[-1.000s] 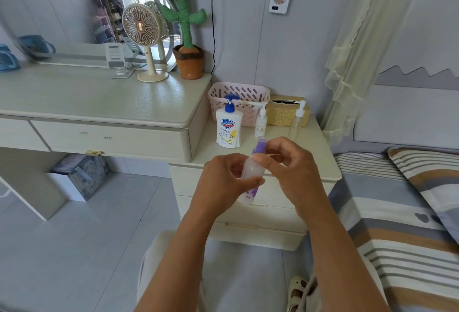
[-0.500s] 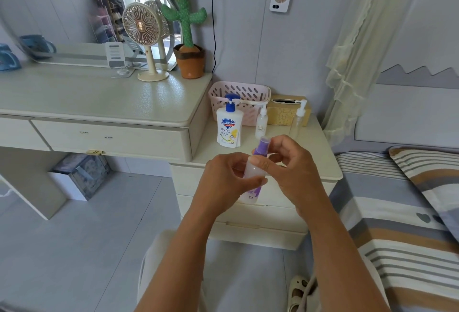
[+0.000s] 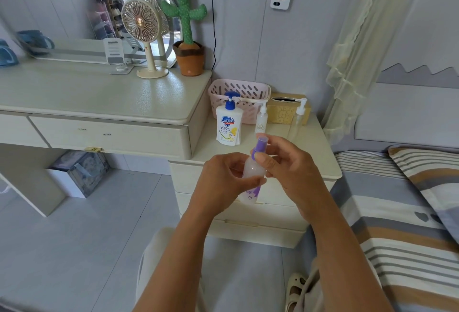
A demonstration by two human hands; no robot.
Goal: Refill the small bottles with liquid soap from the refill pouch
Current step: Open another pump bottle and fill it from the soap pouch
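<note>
Nightstand is bearing the soap; in front of it my left hand is gripping a small bottle by the body; my right hand is pinching its purple cap; uncapping, I judge, is under way; next I am needing the cap twisted off, then the soap fetched.

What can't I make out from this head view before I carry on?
All in the head view:
Fill level of the bottle: its wall is frosted and the left hand wraps its middle.
Whether the cap is loosened: the right hand pinches it and covers the neck.
Inside of the basket: hidden by its own wall and the soap dispenser in front.
Refill pouch: none in view.
</note>
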